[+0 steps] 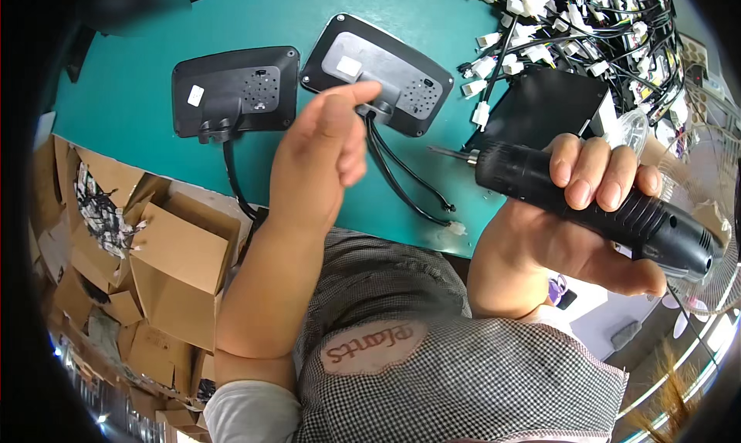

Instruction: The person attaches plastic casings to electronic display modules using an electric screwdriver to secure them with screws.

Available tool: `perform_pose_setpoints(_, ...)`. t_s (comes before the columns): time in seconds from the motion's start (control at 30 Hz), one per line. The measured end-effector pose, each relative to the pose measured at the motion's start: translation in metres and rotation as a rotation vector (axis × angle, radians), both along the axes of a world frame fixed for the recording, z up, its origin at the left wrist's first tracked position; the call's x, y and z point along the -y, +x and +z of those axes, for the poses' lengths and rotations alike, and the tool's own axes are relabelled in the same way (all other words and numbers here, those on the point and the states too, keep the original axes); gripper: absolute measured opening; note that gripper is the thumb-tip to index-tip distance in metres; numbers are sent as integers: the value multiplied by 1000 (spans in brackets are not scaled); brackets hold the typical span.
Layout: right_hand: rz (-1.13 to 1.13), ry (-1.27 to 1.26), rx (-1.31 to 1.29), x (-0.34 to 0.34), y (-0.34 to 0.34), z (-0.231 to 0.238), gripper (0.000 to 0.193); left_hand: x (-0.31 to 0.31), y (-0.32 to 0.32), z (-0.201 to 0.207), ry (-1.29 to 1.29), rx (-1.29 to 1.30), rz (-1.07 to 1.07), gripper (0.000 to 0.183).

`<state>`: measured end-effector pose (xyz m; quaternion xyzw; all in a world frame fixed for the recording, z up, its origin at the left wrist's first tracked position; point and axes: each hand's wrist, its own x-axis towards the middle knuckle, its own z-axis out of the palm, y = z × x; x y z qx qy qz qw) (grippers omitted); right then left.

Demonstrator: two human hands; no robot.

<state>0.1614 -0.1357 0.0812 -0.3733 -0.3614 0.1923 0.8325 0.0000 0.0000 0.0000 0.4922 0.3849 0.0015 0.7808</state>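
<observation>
My right hand (pixel 575 219) is wrapped round a black electric screwdriver (pixel 556 184), raised over the right edge of the table. Its metal bit points left and touches nothing. Over the lower edge of a black display unit (pixel 417 103) is my left hand (pixel 328 138). The index finger reaches toward the bracket (pixel 378 111) on the unit's back, while the other fingers are curled in; whatever they may hold is hidden. The unit lies back side up, with black cables (pixel 397 184) running from it toward me. To its left lies a second, similar unit (pixel 231 92), also back side up.
A tangled heap of black cables with white connectors (pixel 532 34) covers the far right of the green table (pixel 231 18). Beside it sits a black box (pixel 548 107). A fan (pixel 706 188) stands at the right. Open cardboard boxes (pixel 181 246) fill the floor at left.
</observation>
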Motion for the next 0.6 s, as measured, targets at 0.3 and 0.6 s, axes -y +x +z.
perform_pose_setpoints(0.3,95,29,-151,-14,-10,-3,74,19,1,22,-601,563,176,80)
perform_pose_setpoints(0.6,101,24,-162,-14,-12,-13,77,29,-5,22,-371,419,121,47)
